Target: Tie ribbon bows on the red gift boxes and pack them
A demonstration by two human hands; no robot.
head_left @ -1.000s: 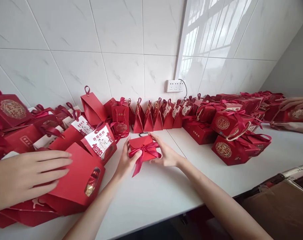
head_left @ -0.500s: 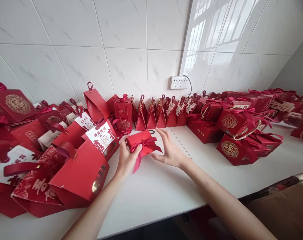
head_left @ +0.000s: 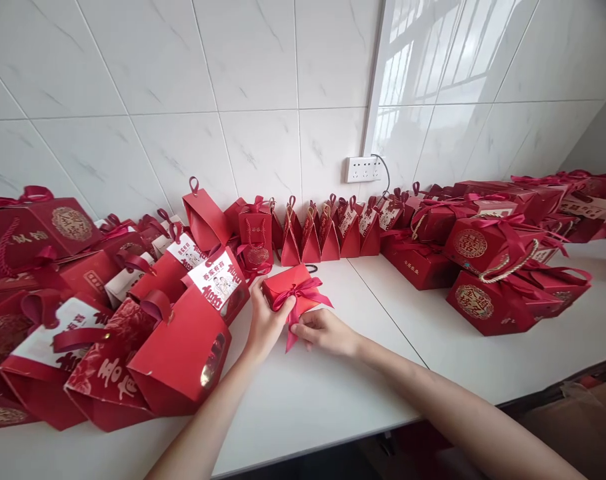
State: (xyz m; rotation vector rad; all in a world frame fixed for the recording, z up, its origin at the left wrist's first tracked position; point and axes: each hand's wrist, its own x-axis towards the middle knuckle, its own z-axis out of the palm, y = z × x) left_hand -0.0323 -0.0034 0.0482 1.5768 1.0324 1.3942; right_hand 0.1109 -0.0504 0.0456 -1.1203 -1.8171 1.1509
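Hands [head_left: 273,323] [head_left: 331,333], two, at one ribboned box [head_left: 287,279]

Your right hand [head_left: 327,331], spread open beside the small box [head_left: 285,280] earlier, now pinches the ribbon [head_left: 291,333]. Other people's hands: gone from both sides.

Left grip [head_left: 270,319]: bare, slender-fingered. Right grip [head_left: 329,332]: bare too. Behind them, left forearm [head_left: 213,417] and right forearm [head_left: 445,401]: slim, smooth, bare.
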